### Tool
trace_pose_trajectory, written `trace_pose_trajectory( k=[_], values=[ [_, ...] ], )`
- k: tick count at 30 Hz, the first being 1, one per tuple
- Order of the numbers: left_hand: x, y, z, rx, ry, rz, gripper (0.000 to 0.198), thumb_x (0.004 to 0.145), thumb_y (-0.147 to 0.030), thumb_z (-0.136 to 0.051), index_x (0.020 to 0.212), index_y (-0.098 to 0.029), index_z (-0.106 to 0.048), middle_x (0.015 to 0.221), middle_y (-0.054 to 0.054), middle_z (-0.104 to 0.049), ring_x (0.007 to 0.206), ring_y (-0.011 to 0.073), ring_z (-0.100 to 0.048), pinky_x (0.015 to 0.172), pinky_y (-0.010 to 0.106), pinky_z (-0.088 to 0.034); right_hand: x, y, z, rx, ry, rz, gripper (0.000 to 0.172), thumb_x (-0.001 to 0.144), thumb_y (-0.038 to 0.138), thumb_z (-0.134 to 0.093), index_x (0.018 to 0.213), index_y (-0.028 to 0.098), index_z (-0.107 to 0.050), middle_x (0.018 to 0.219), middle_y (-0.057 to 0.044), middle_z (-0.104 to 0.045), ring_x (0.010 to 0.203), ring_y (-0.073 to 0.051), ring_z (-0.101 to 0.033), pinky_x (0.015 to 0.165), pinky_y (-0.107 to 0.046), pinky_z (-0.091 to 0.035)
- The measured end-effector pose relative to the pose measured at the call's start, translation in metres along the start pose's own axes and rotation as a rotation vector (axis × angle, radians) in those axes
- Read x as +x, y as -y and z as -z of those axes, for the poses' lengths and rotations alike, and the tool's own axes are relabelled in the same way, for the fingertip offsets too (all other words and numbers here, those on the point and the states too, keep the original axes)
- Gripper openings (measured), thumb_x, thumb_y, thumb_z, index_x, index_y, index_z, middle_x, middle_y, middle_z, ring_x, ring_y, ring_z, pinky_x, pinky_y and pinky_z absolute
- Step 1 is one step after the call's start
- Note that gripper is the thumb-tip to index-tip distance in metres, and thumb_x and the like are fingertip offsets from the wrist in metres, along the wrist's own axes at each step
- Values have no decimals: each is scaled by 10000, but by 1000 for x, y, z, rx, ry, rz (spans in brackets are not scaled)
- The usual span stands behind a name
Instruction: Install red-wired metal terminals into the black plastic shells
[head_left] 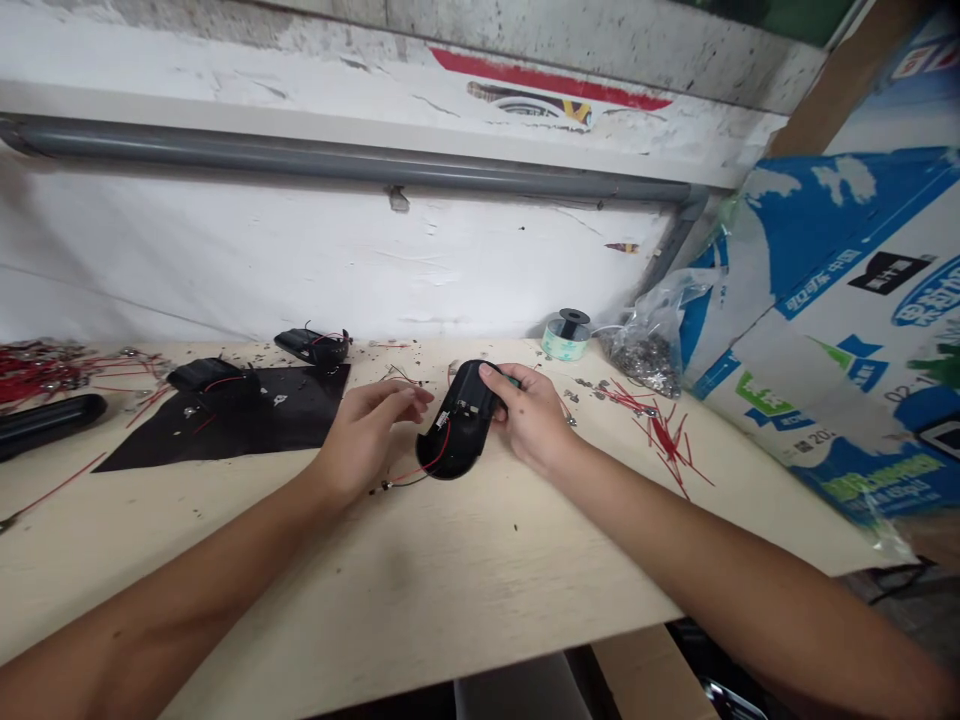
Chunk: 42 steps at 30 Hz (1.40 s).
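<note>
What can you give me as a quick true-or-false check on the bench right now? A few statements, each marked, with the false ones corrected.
1. The right hand grips a black plastic housing. True.
2. The left hand holds a screwdriver. False: it holds no tool, and its fingers are curled beside the housing.
3. A red wire runs from the housing down onto the wooden bench. True.
4. The clear plastic bag of small metal parts lies left of the black sheet. False: it lies far to the right of the sheet, next to a tape roll.
5. Loose red wires lie to the right of the right hand. True.
</note>
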<state>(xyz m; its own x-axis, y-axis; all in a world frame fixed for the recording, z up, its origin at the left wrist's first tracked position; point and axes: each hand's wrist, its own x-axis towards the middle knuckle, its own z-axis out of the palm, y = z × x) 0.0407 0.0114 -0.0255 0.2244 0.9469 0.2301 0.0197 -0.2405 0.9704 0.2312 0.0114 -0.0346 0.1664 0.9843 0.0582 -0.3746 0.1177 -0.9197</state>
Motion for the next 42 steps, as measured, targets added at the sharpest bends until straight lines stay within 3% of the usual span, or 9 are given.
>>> trace_pose_trajectory(
  k=[2,5,7,10,13,16,19,26,42],
  values=[
    [3,3,-2,-196,-10,123,182,789,-319,-682,834,-149,-727,956,74,-678,799,188,-628,766,339,-514,-1,0,-1,11,34,16,352,656,400,-856,789,150,-648,631,12,-616,487,-93,-529,391,-186,-430],
    [2,1,-6,-344,171,304,275,788,-330,-692,986,-141,-722,1079,107,-678,813,197,-643,674,301,-513,-2,0,-2,1,73,38,341,672,396,-851,822,150,-667,642,7,-626,504,-101,-546,404,-192,-428],
    [-1,-1,-7,-350,261,350,318,816,-340,-664,1063,-144,-709,1105,127,-680,832,209,-649,651,298,-513,-2,0,-1,-5,74,32,349,670,406,-852,822,154,-664,629,13,-616,496,-102,-537,407,-198,-427],
    [-2,-1,-4,-151,131,222,349,818,-327,-667,1134,-178,-667,1115,108,-670,864,211,-656,710,329,-531,0,-1,1,-38,45,42,372,662,436,-850,823,162,-657,626,24,-601,477,-98,-510,412,-211,-431],
    [-1,3,3,252,6,-82,217,825,-290,-656,1007,-178,-691,1070,85,-668,873,205,-646,799,374,-530,3,-2,4,-141,4,122,378,677,469,-833,833,170,-662,651,18,-606,495,-111,-512,447,-241,-469],
    [0,5,5,506,94,-349,198,871,-227,-579,992,-175,-728,1020,91,-674,927,215,-635,856,390,-518,4,-2,7,-266,-34,206,370,714,494,-800,840,172,-669,675,-4,-625,542,-140,-545,493,-272,-501],
    [-2,3,4,639,189,-479,257,898,-195,-540,1066,-177,-733,1029,98,-678,948,216,-632,868,389,-515,3,0,7,-353,-49,289,351,747,493,-776,835,169,-676,730,-31,-653,608,-161,-579,551,-288,-521],
    [-4,0,2,739,164,-553,218,874,-181,-565,1000,-139,-738,966,97,-696,897,215,-653,823,364,-526,-7,5,0,-386,-27,358,327,778,471,-758,856,164,-678,787,-48,-668,677,-173,-591,633,-309,-532],
    [-11,1,-4,879,107,-431,204,830,-256,-617,1016,-212,-690,1030,67,-712,919,246,-660,811,384,-525,-8,4,-1,-403,-50,321,339,765,501,-758,840,180,-675,784,-51,-677,697,-192,-613,619,-310,-543]
  ],
)
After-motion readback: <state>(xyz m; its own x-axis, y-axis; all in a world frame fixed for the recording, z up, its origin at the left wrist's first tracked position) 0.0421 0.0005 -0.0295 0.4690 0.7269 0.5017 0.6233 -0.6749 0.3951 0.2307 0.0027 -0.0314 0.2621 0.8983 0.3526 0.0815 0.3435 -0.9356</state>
